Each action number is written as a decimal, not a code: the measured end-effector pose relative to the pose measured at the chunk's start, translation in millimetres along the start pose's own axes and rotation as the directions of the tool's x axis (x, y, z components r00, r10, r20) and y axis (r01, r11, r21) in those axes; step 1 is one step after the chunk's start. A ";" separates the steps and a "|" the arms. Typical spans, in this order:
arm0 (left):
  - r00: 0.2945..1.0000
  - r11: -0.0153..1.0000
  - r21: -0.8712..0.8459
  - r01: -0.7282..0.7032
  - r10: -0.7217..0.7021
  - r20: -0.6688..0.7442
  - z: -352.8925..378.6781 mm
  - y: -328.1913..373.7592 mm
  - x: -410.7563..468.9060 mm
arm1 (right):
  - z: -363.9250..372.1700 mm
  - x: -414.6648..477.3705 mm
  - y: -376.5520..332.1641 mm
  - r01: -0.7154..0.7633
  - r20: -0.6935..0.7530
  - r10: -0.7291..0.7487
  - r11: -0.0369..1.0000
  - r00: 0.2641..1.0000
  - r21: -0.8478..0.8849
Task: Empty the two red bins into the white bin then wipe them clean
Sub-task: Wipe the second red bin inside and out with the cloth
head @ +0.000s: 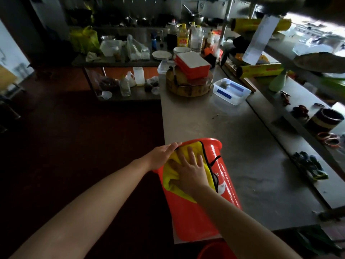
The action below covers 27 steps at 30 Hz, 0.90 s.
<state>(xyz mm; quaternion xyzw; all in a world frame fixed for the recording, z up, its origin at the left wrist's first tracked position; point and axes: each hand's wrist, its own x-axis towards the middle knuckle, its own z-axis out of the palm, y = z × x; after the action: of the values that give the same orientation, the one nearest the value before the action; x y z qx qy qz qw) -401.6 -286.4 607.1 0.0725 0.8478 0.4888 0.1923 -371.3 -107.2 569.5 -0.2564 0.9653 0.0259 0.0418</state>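
A red bin (197, 217) lies on its side on the steel counter (233, 131), its rim pointing away from me. My right hand (190, 171) presses a yellow cloth (173, 176) flat against the bin's upper wall, fingers spread. My left hand (162, 154) rests on the bin's left side near the rim, fingers straight. The rim of a second red bin (214, 249) shows at the bottom edge, below the counter. No white bin is in view.
A round wooden chopping block (188, 86) with a red-and-white box (192, 66) stands at the counter's far end, beside a clear plastic tub (231, 91). Bottles, plates and bags crowd the back table. A raised shelf with small items runs along the right. Dark floor lies left.
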 end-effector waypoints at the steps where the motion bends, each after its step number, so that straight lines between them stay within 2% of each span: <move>1: 1.000 1.000 -0.002 -0.006 0.006 0.002 -0.8 -1.3 -0.3 | 0.3 -2.6 -0.6 0.002 0.001 -0.002 1.000 1.000 -0.003; 8: 0.996 0.997 0.037 -0.068 0.070 -0.059 9.9 -6.1 5.2 | 26.8 -99.0 18.8 0.039 -0.098 -0.035 0.999 0.995 0.035; 15: 0.986 0.962 0.266 -0.068 0.105 -0.127 20.0 -18.2 20.0 | 53.2 -158.7 45.6 -0.004 -0.151 0.020 0.995 0.988 0.101; 19: 0.983 0.975 0.209 -0.072 0.105 -0.151 16.4 -23.0 16.8 | 43.1 -134.1 43.6 -0.046 -0.122 0.063 0.989 0.991 0.137; 24: 0.985 0.987 0.144 -0.068 0.089 -0.145 11.4 -26.7 10.0 | 14.8 -54.8 51.3 -0.082 -0.078 0.101 0.971 0.992 0.223; 27: 0.979 0.955 0.273 -0.112 0.153 -0.134 6.7 -34.5 5.7 | -5.1 -12.9 52.5 -0.077 -0.025 0.085 0.973 0.996 0.217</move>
<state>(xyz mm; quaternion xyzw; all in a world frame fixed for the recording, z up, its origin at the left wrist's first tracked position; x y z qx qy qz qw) -402.0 -296.8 573.0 0.1165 0.9109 0.3873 0.0818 -386.6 -55.7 577.3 -0.2111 0.9727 -0.0819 0.0517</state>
